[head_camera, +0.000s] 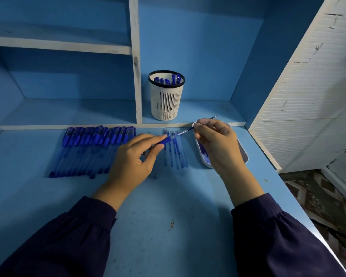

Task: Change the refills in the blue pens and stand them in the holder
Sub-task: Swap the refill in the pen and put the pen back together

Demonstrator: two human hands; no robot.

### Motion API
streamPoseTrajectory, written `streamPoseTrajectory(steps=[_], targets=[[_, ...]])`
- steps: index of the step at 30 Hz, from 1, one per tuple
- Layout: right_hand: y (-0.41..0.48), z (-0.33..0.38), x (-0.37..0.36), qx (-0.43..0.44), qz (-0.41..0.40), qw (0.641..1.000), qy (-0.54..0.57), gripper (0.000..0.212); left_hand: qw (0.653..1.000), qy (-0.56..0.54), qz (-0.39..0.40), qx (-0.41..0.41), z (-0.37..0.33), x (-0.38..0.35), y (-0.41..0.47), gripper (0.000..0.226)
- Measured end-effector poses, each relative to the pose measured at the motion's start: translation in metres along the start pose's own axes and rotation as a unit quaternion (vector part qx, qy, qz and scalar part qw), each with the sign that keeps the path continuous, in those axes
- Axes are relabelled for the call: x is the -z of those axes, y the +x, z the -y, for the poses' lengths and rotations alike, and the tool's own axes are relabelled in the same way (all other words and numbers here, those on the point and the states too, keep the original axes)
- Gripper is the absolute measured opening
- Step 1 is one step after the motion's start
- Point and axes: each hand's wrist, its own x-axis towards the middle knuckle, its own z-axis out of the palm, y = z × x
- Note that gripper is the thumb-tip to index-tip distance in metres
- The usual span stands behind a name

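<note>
Pens (pixel 92 148) lie in a tight row on the worktop (pixel 168 206), left of centre; the left sleeve (pixel 68 236) could sweep them out of line if it drags.

Left hand (pixel 136 156), centre: grip closed on a blue barrel (pixel 164 140), open end aimed right.

Small tip (pixel 156 176) lies loose just below that hand. It is round, so it likely rolls or gets lost under a wrist.

Holder (pixel 166 94) stands upper centre on the shelf, a few pens upright in it, well apart from the hands.

Spare refills (pixel 175 150) lie side by side under the barrel. Old and new look alike, so a mix-up is likely if one drops there.

Refill (pixel 185 131) has its end at the barrel mouth; off-axis, it jams or bends. I cannot tell how far in it sits.

Right hand (pixel 216 140), right of centre: grip pinching that refill, over the tray (pixel 243 151).

Writing: none readable, no brand or label visible.
</note>
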Motion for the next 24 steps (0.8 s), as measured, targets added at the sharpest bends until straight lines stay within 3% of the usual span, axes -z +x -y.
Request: streamPoseTrajectory(steps=[7, 12, 17, 24], targets=[[-0.001, -0.004, -0.002, 0.016, 0.0, 1.0, -0.018, 0.009, 1.0, -0.004, -0.003, -0.004, 0.001, 0.0, 0.0, 0.027], [-0.008, -0.004, -0.004, 0.136, -0.006, 0.985, -0.109, 0.007, 1.0, -0.003, -0.012, 0.007, 0.003, 0.001, 0.0, 0.026], [-0.024, -0.016, -0.017, 0.233, 0.079, 0.954, -0.17, 0.016, 1.0, -0.006, -0.016, 0.004, -0.002, 0.003, -0.001, 0.025], [-0.036, -0.027, -0.027, 0.257, 0.043, 0.953, -0.156, 0.014, 1.0, -0.006, -0.014, 0.007, -0.007, 0.009, -0.009, 0.025]])
